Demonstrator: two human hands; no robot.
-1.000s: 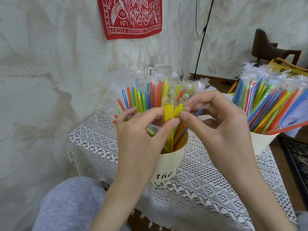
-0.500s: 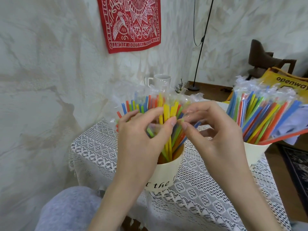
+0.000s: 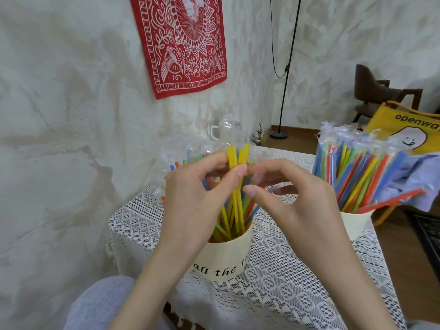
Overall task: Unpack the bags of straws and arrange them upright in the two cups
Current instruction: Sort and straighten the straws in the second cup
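Left hand [image 3: 190, 198] pinches the yellow straws [image 3: 234, 163] at frame centre; right hand [image 3: 292, 201] pinches their clear wrapper [image 3: 256, 173]. Straws look light and bendable, wrapper probably slippery: hold near the top.

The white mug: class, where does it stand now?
In the head view, the white mug stands at the table's far edge by the wall, behind the near cup of straws.
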